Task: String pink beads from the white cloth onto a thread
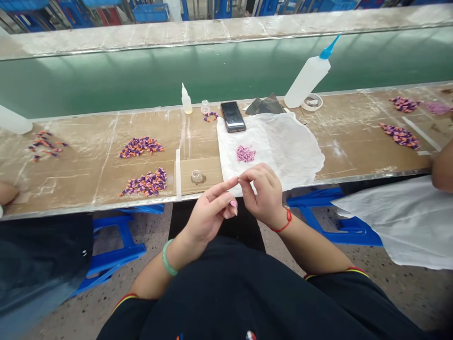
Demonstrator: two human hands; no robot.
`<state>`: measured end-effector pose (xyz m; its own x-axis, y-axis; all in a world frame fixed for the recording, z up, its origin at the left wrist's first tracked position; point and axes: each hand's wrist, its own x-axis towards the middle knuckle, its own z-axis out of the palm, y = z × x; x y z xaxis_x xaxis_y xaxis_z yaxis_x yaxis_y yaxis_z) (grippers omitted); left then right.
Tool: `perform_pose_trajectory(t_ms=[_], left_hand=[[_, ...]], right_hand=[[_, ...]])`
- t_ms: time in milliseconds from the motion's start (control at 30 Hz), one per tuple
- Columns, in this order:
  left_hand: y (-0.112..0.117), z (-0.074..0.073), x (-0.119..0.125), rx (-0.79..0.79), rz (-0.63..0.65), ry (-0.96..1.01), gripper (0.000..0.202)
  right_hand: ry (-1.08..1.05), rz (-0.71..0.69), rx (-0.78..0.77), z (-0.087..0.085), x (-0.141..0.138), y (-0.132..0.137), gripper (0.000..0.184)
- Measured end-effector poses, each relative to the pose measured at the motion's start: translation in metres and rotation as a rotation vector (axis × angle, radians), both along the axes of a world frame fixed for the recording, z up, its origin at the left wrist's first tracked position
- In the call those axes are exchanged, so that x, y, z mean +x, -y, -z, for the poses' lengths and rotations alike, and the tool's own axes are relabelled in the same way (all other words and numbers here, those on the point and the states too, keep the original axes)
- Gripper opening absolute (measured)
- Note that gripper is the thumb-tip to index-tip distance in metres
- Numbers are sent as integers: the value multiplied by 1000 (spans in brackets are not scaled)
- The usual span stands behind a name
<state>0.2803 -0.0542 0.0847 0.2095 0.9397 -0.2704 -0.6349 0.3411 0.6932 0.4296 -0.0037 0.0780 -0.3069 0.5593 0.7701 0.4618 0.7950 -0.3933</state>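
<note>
My left hand (208, 210), with a pale green bangle on the wrist, reaches in from the lower left with its index finger stretched out. My right hand (264, 194), with a red string at the wrist, pinches with its fingertips. The fingertips of both hands meet just above the front edge of a crumpled white cloth (293, 156). Anything between them is too small to see. On the cloth lies a small heap of pink beads (246, 154). A small glass jar (197, 176) stands on the brown workbench (198, 170) left of my hands.
Heaps of purple-and-orange pieces (142, 147) lie along the bench, with a phone (232, 116), glue bottles (307, 75) and a tape roll (312, 102) behind. Co-workers' arms (442, 166) reach in at the bench ends. Blue stools (332, 217) stand below, and a green panel (141, 80) rises behind.
</note>
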Motion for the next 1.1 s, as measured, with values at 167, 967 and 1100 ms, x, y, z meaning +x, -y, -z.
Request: perform_pose_trajectory(t_ms=[167, 967, 1100], left_hand=[[1, -1, -2, -11, 9, 14, 41], [-11, -11, -2, 262, -132, -535, 21], [-12, -8, 1, 268, -151, -556, 19]], right_hand=[[15, -10, 63, 4, 1, -3, 18], [-495, -377, -1003, -13, -1, 8, 25], [-348, -221, -746, -13, -2, 11, 17]])
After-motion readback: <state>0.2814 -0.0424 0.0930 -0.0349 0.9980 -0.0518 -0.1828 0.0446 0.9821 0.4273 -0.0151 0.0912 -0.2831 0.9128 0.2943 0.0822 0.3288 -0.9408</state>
